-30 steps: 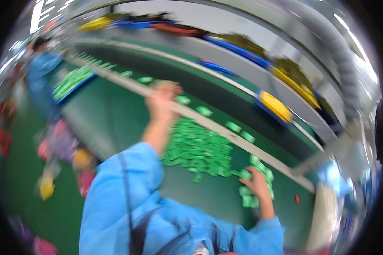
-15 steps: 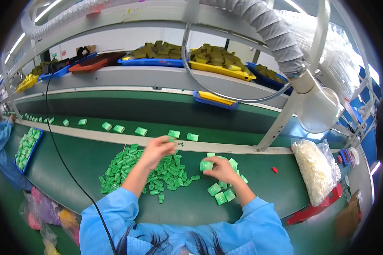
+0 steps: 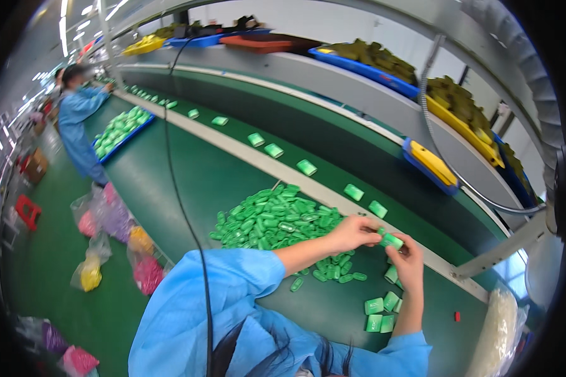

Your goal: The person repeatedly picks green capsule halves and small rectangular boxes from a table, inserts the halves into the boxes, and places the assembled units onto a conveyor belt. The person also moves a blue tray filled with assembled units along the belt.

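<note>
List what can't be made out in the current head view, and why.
Head view:
Green block: partly hidden by the right hand.
Green pile: part covered by the left forearm.
Plastic bag: bottom cut off by the lower edge.
Co-worker's hand: too small to tell its grip.

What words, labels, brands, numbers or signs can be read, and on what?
Light green rectangular pieces on the dark green tabletop: pale lettering, not copied here.
Light green piece in the right fingers: any print too small to read.
Glossy green oval pieces, piled: any marks too small.
</note>
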Available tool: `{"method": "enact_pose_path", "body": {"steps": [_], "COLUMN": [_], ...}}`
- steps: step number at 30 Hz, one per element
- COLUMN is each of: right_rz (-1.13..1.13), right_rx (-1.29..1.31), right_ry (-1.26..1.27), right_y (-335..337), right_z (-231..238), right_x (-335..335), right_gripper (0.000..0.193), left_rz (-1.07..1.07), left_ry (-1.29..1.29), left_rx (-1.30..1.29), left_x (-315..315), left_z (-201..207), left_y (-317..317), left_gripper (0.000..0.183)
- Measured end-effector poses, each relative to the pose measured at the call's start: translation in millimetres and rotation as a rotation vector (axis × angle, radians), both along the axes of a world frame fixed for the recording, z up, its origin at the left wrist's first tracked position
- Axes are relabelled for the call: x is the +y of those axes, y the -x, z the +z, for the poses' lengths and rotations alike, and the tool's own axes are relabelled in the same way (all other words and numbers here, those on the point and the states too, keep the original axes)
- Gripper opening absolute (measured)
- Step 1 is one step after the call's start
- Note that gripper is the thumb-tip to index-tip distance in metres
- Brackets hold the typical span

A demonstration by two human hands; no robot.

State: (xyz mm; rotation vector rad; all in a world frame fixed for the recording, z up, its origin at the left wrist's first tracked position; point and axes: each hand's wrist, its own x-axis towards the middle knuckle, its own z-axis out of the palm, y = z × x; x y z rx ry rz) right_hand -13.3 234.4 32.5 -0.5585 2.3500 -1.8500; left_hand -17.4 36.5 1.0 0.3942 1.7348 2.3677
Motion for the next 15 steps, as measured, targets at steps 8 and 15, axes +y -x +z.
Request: {"method": "enact_pose_path", "body": {"steps": [8, 15], "right_rz": [0.035, 0.013], "right_rx": [-0.252, -0.285], "right_ry": [0.275, 0.262], "right_y": [8.0, 7.3], "right_z": [-3.9, -8.2], "right_x": [-6.9, -6.3], "right_gripper": [0.029, 0.027], "left_rz": [-0.055, -0.052], "left_ry": [0.037, 0.115], "left_rx": [-0.070, -0.141], "left_x": [-7.2, -9.2], "left_z": [1.4, 11.1], "left_y": [0.7, -4.9], "left_gripper": [0.030, 0.032]}}
